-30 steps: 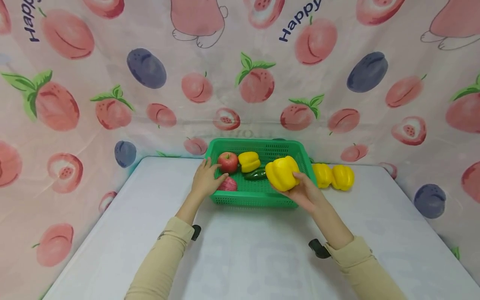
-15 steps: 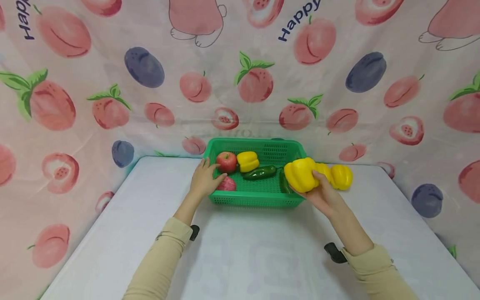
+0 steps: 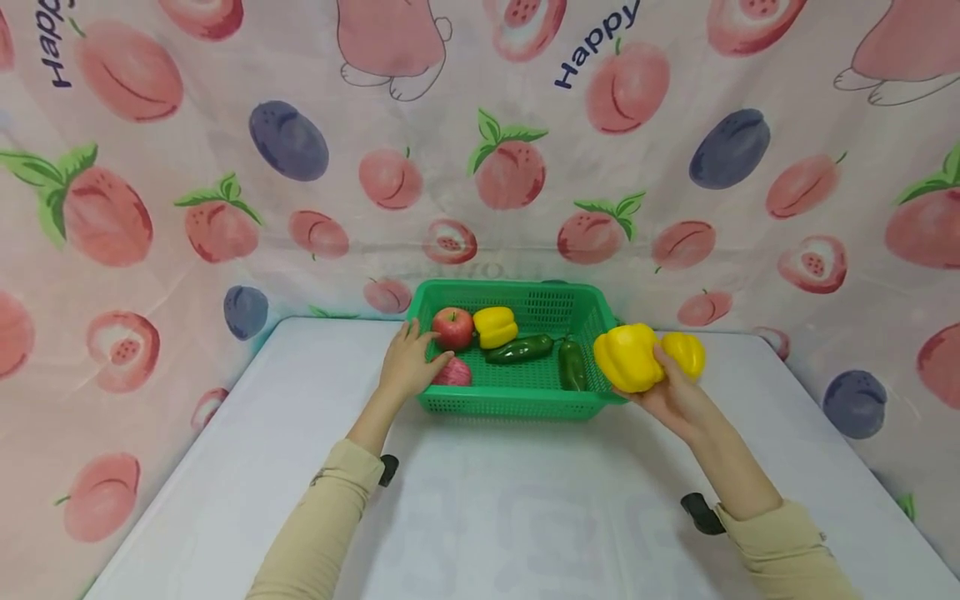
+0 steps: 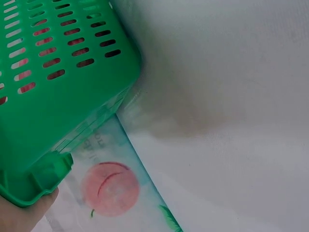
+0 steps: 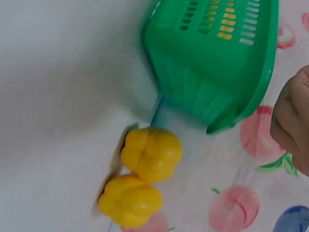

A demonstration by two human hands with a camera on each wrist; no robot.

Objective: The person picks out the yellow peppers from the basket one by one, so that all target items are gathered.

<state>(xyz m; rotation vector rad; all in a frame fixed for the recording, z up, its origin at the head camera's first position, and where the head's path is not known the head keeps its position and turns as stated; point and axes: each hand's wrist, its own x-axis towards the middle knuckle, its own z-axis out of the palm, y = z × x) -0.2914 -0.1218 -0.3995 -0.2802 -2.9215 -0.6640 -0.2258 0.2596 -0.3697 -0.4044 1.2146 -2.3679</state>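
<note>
My right hand [image 3: 675, 400] holds a yellow bell pepper [image 3: 628, 358] above the right rim of a green plastic basket [image 3: 517, 402], thumb on its near side. My left hand [image 3: 405, 362] grips the basket's left rim, with fingertips at the rim in the left wrist view. Inside the basket, a red apple [image 3: 453, 329] and a streaked pink-red apple [image 3: 454, 372] lie close to that hand. Beside them is a smaller yellow bell pepper [image 3: 496, 327]. Two long green peppers [image 3: 519, 350] lie further right. The right wrist view shows part of the right hand, without the held pepper.
Two yellow bell peppers [image 5: 152, 154] sit side by side on the white table [image 3: 495, 508], right of the basket. In the head view the held pepper hides one of them. A fruit-print cloth [image 3: 480, 192] hangs behind the table.
My right hand has carried the yellow bell pepper rightward, from over the basket to its right rim, uncovering the green peppers. My left hand stays at the left rim.
</note>
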